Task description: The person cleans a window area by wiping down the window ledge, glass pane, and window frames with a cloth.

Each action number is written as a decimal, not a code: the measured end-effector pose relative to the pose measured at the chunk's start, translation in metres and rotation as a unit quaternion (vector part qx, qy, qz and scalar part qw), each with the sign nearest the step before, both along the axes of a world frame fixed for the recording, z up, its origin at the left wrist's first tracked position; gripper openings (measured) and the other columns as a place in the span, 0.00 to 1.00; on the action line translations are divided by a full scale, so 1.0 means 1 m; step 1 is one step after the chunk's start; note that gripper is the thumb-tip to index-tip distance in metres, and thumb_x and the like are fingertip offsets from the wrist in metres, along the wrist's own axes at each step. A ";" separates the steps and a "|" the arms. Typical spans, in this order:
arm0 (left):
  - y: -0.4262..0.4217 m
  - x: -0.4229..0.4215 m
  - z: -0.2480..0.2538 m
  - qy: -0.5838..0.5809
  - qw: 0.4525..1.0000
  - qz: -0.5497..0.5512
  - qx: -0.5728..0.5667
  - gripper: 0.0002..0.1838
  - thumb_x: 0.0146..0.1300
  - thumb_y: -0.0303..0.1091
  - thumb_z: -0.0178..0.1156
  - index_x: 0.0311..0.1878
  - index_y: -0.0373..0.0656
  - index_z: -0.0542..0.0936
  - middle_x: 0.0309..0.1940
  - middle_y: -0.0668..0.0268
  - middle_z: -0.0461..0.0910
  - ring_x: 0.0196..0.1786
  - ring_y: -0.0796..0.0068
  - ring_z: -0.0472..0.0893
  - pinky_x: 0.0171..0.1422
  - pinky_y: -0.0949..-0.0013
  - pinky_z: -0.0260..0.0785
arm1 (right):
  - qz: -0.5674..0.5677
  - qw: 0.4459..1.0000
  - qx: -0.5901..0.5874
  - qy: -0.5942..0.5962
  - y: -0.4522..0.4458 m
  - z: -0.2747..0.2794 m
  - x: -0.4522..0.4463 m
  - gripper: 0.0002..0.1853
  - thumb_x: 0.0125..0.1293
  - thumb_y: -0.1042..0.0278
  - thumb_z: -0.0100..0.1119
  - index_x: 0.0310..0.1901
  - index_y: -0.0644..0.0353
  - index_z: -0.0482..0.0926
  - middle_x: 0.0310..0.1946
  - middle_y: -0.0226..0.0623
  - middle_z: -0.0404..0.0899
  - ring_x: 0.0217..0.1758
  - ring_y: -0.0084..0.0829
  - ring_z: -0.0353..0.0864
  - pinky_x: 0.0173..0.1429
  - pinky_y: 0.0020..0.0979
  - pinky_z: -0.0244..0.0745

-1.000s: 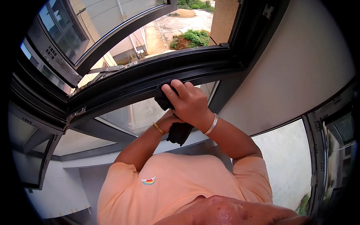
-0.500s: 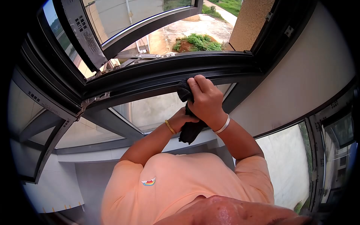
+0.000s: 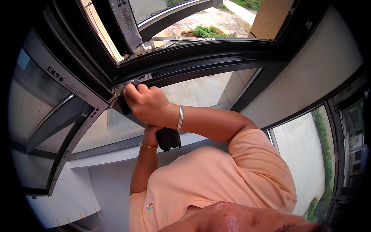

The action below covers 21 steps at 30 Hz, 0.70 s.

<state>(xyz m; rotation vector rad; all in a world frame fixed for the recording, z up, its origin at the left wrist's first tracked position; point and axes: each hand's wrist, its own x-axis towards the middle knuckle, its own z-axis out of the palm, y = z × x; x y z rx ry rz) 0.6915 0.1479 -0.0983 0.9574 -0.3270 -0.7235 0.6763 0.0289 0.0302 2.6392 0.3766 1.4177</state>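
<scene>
My right hand (image 3: 148, 104), with silver bangles at the wrist, is closed on a bunched black cloth at the left end of the lower window rail. Its fingers are at the metal hinge (image 3: 131, 84) in the corner of the black window frame (image 3: 201, 63). Just below it is my left hand (image 3: 152, 132), with a gold bangle, closed around the hanging part of the black cloth (image 3: 168, 139). The right hand and wrist partly hide the left hand's fingers.
An open window sash (image 3: 125, 23) with a printed protective strip stands outward above. To the left another sash (image 3: 58, 83) is swung inward. A white wall (image 3: 305, 73) runs along the right. Below the window is a pale ledge (image 3: 116, 156).
Both hands have moved left with the black cloth, from the middle of the rail to the hinge corner. The view has shifted, so the frame appears further right.
</scene>
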 end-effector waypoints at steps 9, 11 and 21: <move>-0.131 -0.035 0.018 0.015 0.978 -0.206 -0.023 0.34 0.50 0.25 0.74 0.64 0.35 0.76 0.54 0.62 0.83 0.55 0.65 0.84 0.62 0.62 0.78 | -0.094 0.995 0.022 0.032 -0.123 0.018 -0.085 0.17 0.52 0.66 0.66 0.46 0.48 0.84 0.36 0.29 0.72 0.30 0.26 0.76 0.25 0.25 0.72; -0.169 -0.053 0.021 0.021 0.965 -0.261 -0.023 0.35 0.51 0.23 0.73 0.65 0.35 0.73 0.54 0.62 0.83 0.55 0.64 0.85 0.63 0.60 0.78 | -0.130 0.991 0.033 0.031 -0.159 0.021 -0.113 0.18 0.53 0.68 0.67 0.48 0.48 0.84 0.38 0.29 0.74 0.32 0.27 0.79 0.28 0.26 0.76; -0.345 -0.149 0.051 -0.019 0.917 -0.394 0.058 0.32 0.57 0.26 0.70 0.65 0.32 0.73 0.54 0.56 0.83 0.55 0.62 0.85 0.65 0.59 0.78 | -0.402 0.907 0.089 0.088 -0.326 0.026 -0.232 0.24 0.53 0.73 0.72 0.55 0.46 0.84 0.45 0.29 0.76 0.43 0.33 0.85 0.40 0.35 0.84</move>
